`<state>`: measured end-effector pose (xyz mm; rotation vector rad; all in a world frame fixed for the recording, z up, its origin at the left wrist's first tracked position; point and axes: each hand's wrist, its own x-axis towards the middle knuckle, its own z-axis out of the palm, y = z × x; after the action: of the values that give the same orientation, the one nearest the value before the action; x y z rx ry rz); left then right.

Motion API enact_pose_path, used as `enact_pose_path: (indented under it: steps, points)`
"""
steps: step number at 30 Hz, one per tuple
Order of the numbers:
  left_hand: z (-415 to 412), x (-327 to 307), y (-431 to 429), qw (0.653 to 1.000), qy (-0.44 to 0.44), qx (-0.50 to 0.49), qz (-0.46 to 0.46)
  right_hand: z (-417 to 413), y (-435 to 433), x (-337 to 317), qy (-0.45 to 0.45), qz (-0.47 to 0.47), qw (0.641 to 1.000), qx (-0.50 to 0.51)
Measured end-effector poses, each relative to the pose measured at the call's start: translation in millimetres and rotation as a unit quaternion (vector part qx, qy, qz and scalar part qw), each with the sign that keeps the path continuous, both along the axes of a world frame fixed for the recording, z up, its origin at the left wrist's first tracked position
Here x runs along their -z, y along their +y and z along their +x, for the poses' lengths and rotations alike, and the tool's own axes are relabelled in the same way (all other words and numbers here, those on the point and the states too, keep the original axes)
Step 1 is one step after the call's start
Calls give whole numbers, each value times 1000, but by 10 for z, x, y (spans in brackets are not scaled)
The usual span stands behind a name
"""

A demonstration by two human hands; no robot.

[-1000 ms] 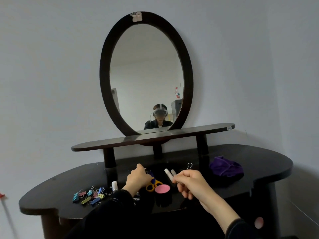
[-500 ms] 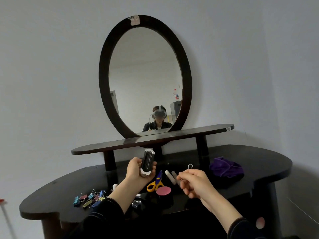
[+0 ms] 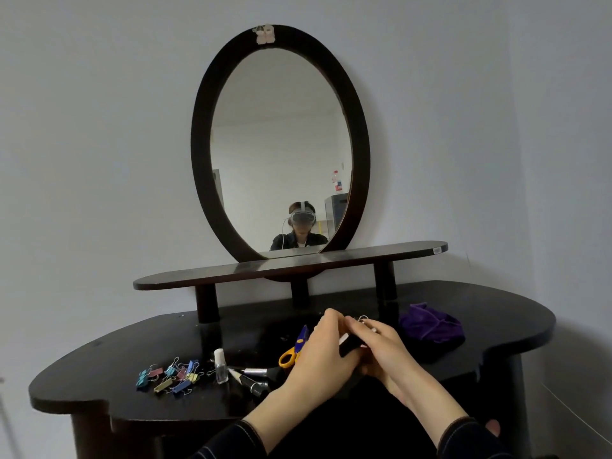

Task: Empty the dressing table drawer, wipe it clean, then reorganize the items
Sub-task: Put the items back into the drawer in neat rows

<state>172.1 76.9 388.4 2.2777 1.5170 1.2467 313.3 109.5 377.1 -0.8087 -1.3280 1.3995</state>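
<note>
Over the middle of the black dressing table top (image 3: 496, 309) my left hand (image 3: 323, 354) and my right hand (image 3: 381, 346) meet around a small black case with a white end (image 3: 349, 343). My right hand also pinches a silver binder clip (image 3: 363, 318) at its fingertips. On the table lie yellow-handled scissors (image 3: 293, 351), a small nail polish bottle (image 3: 221, 366), black make-up brushes and a pencil (image 3: 253, 376), several coloured binder clips (image 3: 169, 376) and a purple cloth (image 3: 430, 323). The drawer is hidden from view.
A low dark shelf (image 3: 288, 265) on three posts stands behind my hands, carrying an oval mirror (image 3: 281, 144). A pale wall is close on the right. The table's front edge (image 3: 99, 405) curves near my sleeves.
My left hand lifted the black case off the table, then brought it down and right against my right hand, which has closed onto it while keeping the clip.
</note>
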Motion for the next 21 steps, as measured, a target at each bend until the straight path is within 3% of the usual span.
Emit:
enact_pose_path:
  steps: [3, 5, 7, 9, 11, 15, 21]
  points:
    - [-48, -26, -12, 994, -102, 46, 2, 20, 39, 10, 57, -19, 998, 36]
    - [-173, -70, 76, 984, -178, -7, 25, 18, 78, 23, 103, -38, 990, 86]
    - [-398, -137, 265, 983, -127, -135, 13, 3, 101, 30, 133, -51, 983, 116]
    - [-630, -191, 469, 970, -13, -223, -93, -10, 113, 42, 149, -55, 980, 120]
    - [-777, -191, 605, 948, 48, -231, -215, -13, 113, 52, 163, -58, 978, 119]
    - [-829, -190, 713, 931, 69, -232, -275, -23, 133, 69, 173, -46, 977, 116]
    - [-689, -274, 679, 920, 21, -204, -335, -12, 131, 83, 178, -49, 976, 118]
